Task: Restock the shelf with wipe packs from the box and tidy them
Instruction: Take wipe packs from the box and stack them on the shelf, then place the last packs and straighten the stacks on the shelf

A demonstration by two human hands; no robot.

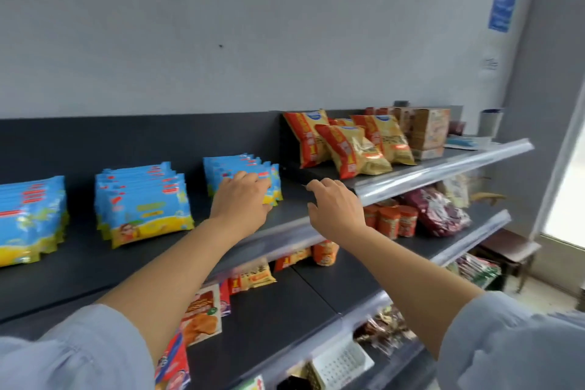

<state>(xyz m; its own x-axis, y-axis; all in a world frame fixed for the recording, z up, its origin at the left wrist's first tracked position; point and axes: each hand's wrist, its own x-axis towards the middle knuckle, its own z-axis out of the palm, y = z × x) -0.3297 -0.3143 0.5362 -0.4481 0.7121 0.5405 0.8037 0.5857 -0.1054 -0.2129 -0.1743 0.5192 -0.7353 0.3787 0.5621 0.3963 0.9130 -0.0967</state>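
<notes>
Against the grey wall, a dark top shelf is seen, and three groups of blue and yellow wipe packs are stood upright on it in a row. The left group is cut by the frame edge. The middle group is set apart from it, and the right group is placed near the right end of this board. On the neighbouring board to the right, red and gold snack bags are leaned, with brown cartons behind them. Red cups are kept on the shelf below. The left hand is laid on the front pack of the right group, its fingers fairly straight and touching the pack, with nothing clasped. The right hand is held in the air near the shelf edge, its fingers loosely spread, and nothing is in it.
</notes>
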